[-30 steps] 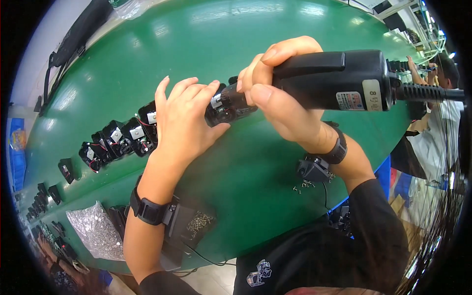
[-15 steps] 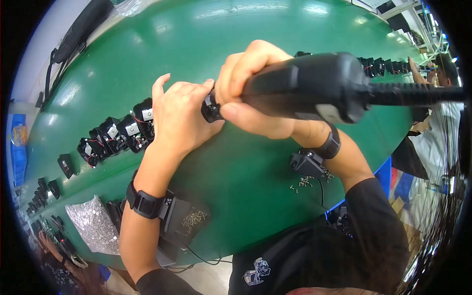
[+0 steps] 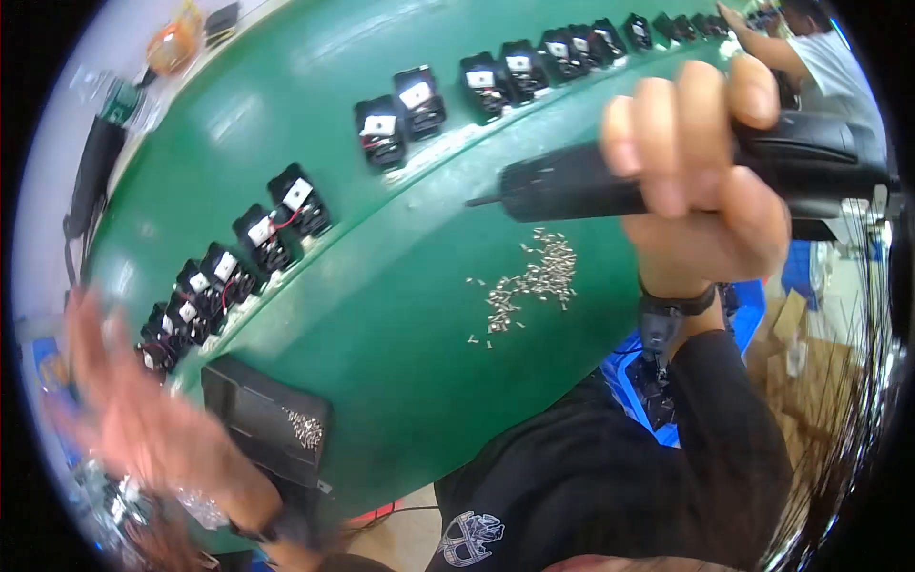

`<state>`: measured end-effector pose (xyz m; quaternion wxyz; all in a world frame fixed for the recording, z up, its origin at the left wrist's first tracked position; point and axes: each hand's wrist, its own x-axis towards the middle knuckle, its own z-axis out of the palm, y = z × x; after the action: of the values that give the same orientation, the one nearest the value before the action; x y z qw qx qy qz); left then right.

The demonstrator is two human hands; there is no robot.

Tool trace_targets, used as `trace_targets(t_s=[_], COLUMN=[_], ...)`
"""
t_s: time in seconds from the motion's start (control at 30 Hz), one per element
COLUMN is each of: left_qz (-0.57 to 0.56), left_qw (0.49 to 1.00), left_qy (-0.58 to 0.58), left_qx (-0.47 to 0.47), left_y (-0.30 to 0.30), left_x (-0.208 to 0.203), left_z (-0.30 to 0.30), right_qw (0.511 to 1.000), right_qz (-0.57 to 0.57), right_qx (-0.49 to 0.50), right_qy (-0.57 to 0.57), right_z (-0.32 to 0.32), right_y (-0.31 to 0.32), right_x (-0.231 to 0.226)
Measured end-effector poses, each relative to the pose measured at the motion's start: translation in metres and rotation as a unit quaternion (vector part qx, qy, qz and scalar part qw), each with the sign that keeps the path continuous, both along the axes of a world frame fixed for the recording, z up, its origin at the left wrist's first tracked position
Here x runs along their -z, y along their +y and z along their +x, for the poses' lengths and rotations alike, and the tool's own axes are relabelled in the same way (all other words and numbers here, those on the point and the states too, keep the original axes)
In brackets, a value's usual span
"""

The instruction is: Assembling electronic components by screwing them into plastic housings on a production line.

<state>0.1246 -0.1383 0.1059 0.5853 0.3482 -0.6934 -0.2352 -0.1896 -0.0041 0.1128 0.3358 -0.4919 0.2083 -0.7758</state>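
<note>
My right hand (image 3: 701,162) is wrapped round a black electric screwdriver (image 3: 572,186), held sideways above the table with its bit pointing left. The bit touches nothing. Below it a loose pile of small silver screws (image 3: 553,272) lies on the green table. Far to the left, my left hand (image 3: 143,410) is smeared by motion; its fingers look stretched out, and I see nothing held in it. Nearest to it are a black tray (image 3: 262,396) with a heap of small screws (image 3: 305,429) and the near end of a row of black housings (image 3: 224,267).
More black housings (image 3: 415,100) with white plates and red wires continue along the table (image 3: 400,257) toward the far right. A blue bin (image 3: 624,391) stands by my right elbow. Another person (image 3: 839,71) works at the far right. A plastic bottle (image 3: 124,100) lies beyond the table's left edge.
My left hand has left the black housing and swung to the left. My right hand has drawn the screwdriver away to the right, its bit now showing. The view has shifted too.
</note>
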Motion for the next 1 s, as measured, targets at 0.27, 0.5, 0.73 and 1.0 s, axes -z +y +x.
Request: trace_targets(t_s=[0.27,0.5,0.73,1.0], left_qz=[-0.077,0.019,0.269,0.513], left_qw=[0.945,0.905,0.935,0.762], left_qy=[-0.256,-0.373,-0.087,0.312], left_qx=[0.190,0.203,0.213,0.243], left_y=[0.115,0.094,0.105,0.113], left_x=[0.091,0.117,0.108,0.069], left_z=[-0.119,-0.120,-0.129,-0.130], right_qw=[0.998,0.997,0.994,1.000], right_qz=[-0.036,-0.068,-0.036,-0.009], right_qx=[0.021,-0.003,0.076,0.001], right_qy=[0.039,0.037,-0.076,-0.016], right_z=[-0.016,-0.021,-0.016,-0.003], right_y=[0.049,0.061,0.074,0.053], right_x=[-0.008,-0.004,0.000,-0.007])
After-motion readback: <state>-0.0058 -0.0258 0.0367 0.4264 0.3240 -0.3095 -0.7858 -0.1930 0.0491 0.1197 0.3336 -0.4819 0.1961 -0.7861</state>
